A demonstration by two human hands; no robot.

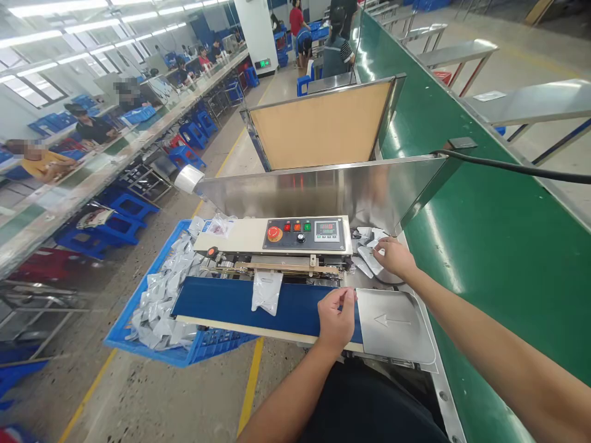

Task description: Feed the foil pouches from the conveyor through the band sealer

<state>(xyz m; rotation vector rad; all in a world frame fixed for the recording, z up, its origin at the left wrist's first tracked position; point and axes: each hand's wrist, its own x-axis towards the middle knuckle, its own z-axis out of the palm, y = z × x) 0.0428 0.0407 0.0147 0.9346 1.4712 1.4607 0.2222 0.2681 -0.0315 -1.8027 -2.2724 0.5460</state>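
A band sealing machine (307, 232) with a control panel and a blue conveyor belt (217, 301) is in front of me. One silvery-white pouch (266, 292) hangs from its sealing slot over the belt. My left hand (337, 320) is above the belt's right end, its thumb and fingers pinched together with nothing visible between them. Farther right, my right hand (393, 257) reaches into a pile of flat silvery pouches (362, 266) beside the machine. Its fingers are closed at the edge of one pouch (379, 253), partly covering it.
A blue crate (122, 332) heaped with pouches stands at the machine's left. A metal plate (392, 317) with an arrow adjoins the belt. Behind rises a steel panel (286, 191); a green conveyor (503, 277) runs along the right, crossed by a black cable (517, 167). People sit farther off.
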